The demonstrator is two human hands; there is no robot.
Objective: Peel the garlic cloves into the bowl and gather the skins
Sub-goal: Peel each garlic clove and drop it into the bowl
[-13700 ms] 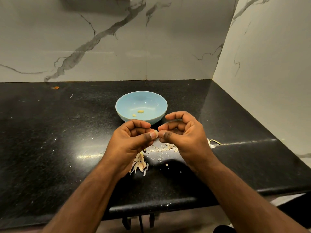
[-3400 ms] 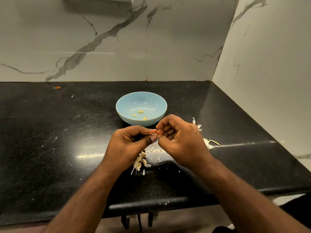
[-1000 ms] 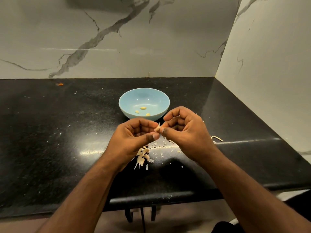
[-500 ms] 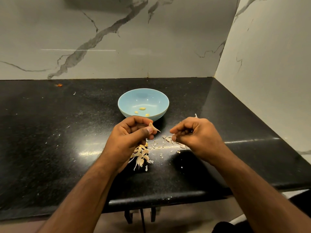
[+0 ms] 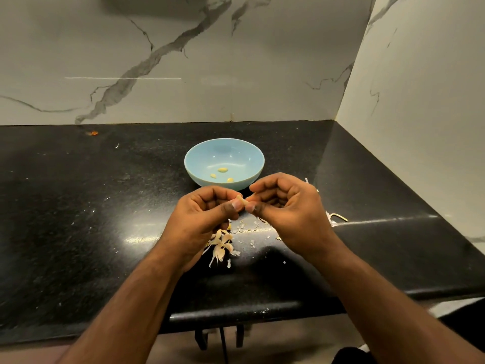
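A light blue bowl (image 5: 199, 153) sits on the black counter (image 5: 78, 206) with three peeled garlic cloves (image 5: 222, 169) inside. Just in front of it, my left hand (image 5: 202, 219) and my right hand (image 5: 288, 214) meet above the counter. Both pinch one small garlic clove (image 5: 241, 198) between thumb and fingertips. A pile of pale garlic skins (image 5: 221, 245) lies on the counter under my left hand. Smaller skin flakes (image 5: 252, 227) are scattered between my wrists.
More skin pieces and a curled stem (image 5: 338, 218) lie to the right of my right hand. Marble walls close the counter at the back and right. The counter's front edge runs just below my forearms. A small orange scrap (image 5: 92, 133) lies far back left.
Half a second ago my right hand was apart, down at the skins on the counter; it has come back up to the clove in my left hand.
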